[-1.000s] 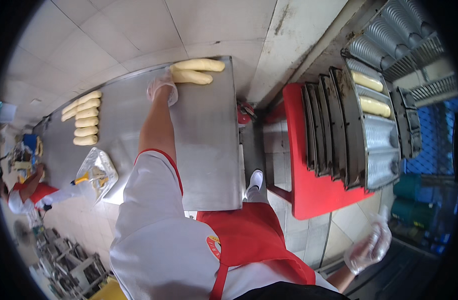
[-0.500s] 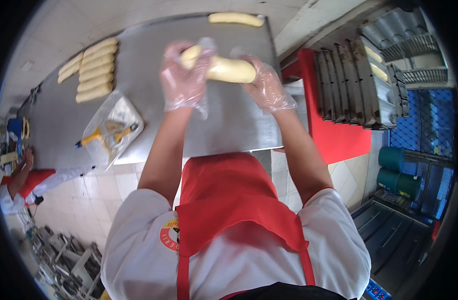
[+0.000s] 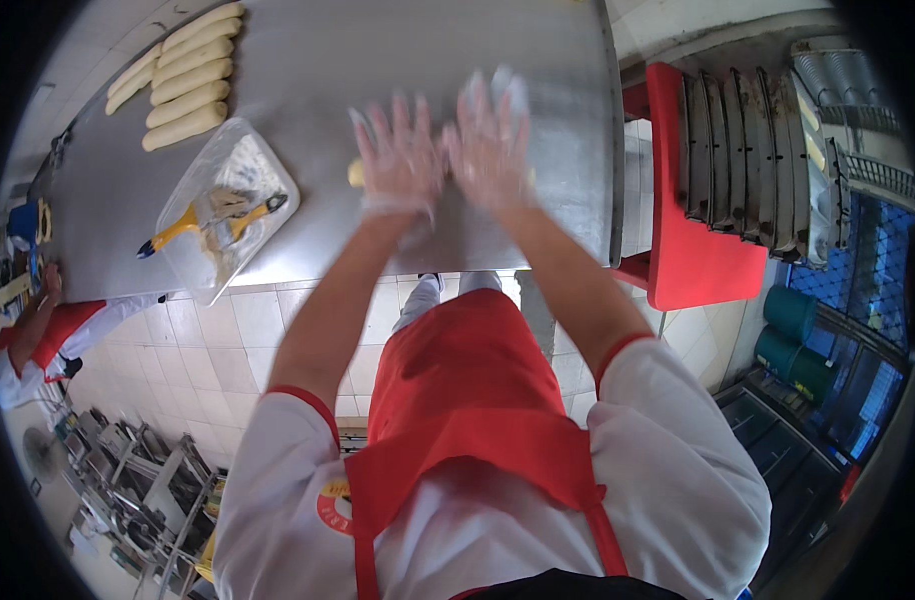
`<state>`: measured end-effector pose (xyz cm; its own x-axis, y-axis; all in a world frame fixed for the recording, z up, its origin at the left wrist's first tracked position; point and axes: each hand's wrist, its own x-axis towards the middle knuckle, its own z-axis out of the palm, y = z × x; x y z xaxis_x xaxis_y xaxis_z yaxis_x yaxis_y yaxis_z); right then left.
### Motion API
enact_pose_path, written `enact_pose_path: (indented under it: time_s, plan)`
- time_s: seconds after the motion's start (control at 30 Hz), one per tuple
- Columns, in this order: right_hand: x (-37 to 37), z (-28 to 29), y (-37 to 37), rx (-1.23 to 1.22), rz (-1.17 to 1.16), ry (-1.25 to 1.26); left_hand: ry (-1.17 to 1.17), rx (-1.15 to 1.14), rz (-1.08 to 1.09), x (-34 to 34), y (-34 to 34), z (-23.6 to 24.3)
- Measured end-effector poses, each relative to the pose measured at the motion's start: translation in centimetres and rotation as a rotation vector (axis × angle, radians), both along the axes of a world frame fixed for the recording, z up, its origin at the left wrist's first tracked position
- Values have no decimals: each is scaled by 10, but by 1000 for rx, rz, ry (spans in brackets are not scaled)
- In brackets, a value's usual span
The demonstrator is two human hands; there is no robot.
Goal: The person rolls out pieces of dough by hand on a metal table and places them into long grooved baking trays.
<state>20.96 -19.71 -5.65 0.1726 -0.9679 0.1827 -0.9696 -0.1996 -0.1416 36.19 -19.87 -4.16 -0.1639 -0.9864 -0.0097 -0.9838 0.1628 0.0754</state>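
Observation:
Both my hands wear clear plastic gloves and lie side by side, palms down, on a roll of dough (image 3: 356, 173) on the steel table (image 3: 318, 60). My left hand (image 3: 400, 152) has its fingers stretched out and spread. Flat beside it, my right hand (image 3: 490, 142) also has its fingers extended. Most of the dough roll is hidden beneath the palms; only its left end shows plainly. To the left, several shaped dough rolls (image 3: 193, 85) lie in a row.
A clear plastic tub (image 3: 286, 190) with two yellow-handled brushes (image 3: 178, 232) sits near the table's front edge. Right of the table, a red stand (image 3: 693, 265) bears several dark metal trays (image 3: 748, 150). A co-worker's arm (image 3: 33, 320) shows at far left.
The dough roll, held up between both hands before, is now down on the table under my flat palms. My fingers have opened out. The view has shifted, so the far dough roll is almost out of frame.

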Motion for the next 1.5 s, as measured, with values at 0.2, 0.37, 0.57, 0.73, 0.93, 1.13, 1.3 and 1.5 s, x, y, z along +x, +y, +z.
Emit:
enact_pose_path:
  time_s: [0.2,0.37,0.57,0.73,0.93,1.13,1.3,1.5]
  plan:
    - [-23,3,-44,-69,356,260,-135,18,-145,1,-24,4]
    - [-79,10,45,11,357,36,-16,61,-223,45,122,18]
    - [38,-15,45,128,226,-145,1852,505,546,47,117,21]
    - [15,18,56,114,553,-398,1664,418,535,95,136,-20]
    - [-106,-1,47,63,250,88,603,34,-347,56,69,-6]
    - [-61,63,29,386,414,-120,726,141,-372,40,35,17]
    - [-50,33,105,-92,305,-74,44,-127,-318,30,122,-6]
    - [-12,30,72,157,151,-32,-150,40,-71,-20,75,-14]
